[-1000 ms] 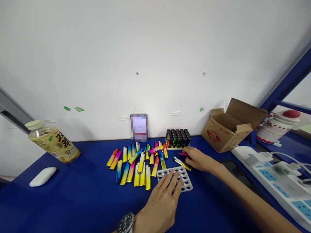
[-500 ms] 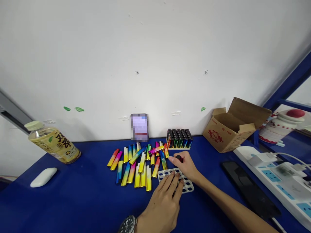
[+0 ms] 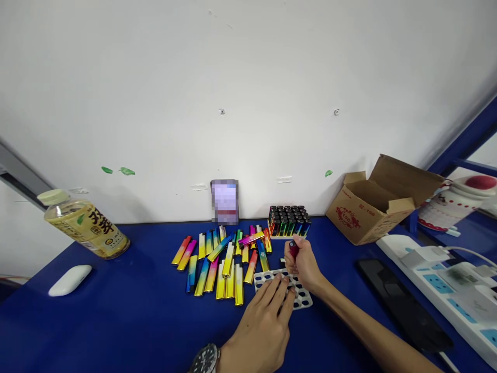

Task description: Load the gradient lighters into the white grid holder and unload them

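Note:
My left hand (image 3: 264, 324) lies with its fingers stretched out over a white tray with holes (image 3: 305, 301), covering much of it. My right hand (image 3: 306, 267) is closed in a fist above the tray's far right side. Its fingers are wrapped round a lighter (image 3: 294, 249), whose dark red end shows at the top; the rest is hidden. Left of the tray lies a loose pile of shiny lighters (image 3: 229, 254) in yellow, blue, pink and red. Behind my right hand, a full block of upright lighters (image 3: 289, 223) with dark tops stands in another white tray.
A tea bottle (image 3: 83, 225) and a white earphone case (image 3: 70, 281) lie at the left. A phone (image 3: 225, 202) leans on the wall. To the right are an open cardboard box (image 3: 351, 215), a black phone (image 3: 404, 303), a power strip (image 3: 438, 282) and a white jar (image 3: 446, 204).
My right hand has turned, so the lighter's dark red end now points up, and it has shifted slightly right and nearer. My left hand stays on the tray.

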`<state>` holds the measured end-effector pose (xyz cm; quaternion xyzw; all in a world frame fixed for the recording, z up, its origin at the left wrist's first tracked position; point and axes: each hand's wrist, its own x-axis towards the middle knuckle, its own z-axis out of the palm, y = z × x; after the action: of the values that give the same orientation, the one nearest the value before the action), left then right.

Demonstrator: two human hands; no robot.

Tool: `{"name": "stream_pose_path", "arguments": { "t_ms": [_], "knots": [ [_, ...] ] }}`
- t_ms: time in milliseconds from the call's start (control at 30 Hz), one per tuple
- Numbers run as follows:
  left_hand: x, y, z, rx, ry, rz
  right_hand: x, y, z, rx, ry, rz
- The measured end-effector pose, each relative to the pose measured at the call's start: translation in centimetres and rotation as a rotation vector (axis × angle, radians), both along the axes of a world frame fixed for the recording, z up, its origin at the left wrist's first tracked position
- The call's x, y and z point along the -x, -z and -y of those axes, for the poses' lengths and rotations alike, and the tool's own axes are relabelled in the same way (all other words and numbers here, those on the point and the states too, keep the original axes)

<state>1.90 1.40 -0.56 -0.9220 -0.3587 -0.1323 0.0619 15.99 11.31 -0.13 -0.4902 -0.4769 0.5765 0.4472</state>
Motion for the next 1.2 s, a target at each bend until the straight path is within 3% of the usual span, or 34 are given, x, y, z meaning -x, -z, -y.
{"name": "stream_pose_path", "arguments": {
  "t_ms": [133,267,367,500,733,833,1067,1200],
  "knots": [
    [0.0,0.1,0.2,-0.065,-0.009,-0.008,0.0,0.0,0.0,-0.014,-0.014,0.01],
    [-0.2,0.6,0.5,-0.205,0.02,0.075,0.1,-0.4,0.6,-0.147,-0.287,-0.079],
    [-0.4,0.7,0.6,-0.28,0.066,0.145,0.3,-1.2,1.2,-0.32,-0.398,0.045],
    [-0.5,0.6,0.6,-0.298,0.065,0.168,0.8,-1.6,1.8,-0.571,-0.411,0.234],
    [-0.3,0.6,0.6,-0.216,0.086,0.101,1.4,-0.8,1.8,-0.544,-0.376,0.228],
    [-0.3,0.5,0.6,-0.214,0.092,0.115,1.2,-1.2,1.8,-0.593,-0.359,0.392],
    [-0.2,0.4,0.5,-0.15,0.09,0.1,0.5,-2.4,1.8,-0.689,-0.471,0.773],
    [-0.2,0.8,0.5,-0.136,0.097,0.097,-1.7,-3.4,1.0,-0.687,-0.384,0.866]
  ]
}}
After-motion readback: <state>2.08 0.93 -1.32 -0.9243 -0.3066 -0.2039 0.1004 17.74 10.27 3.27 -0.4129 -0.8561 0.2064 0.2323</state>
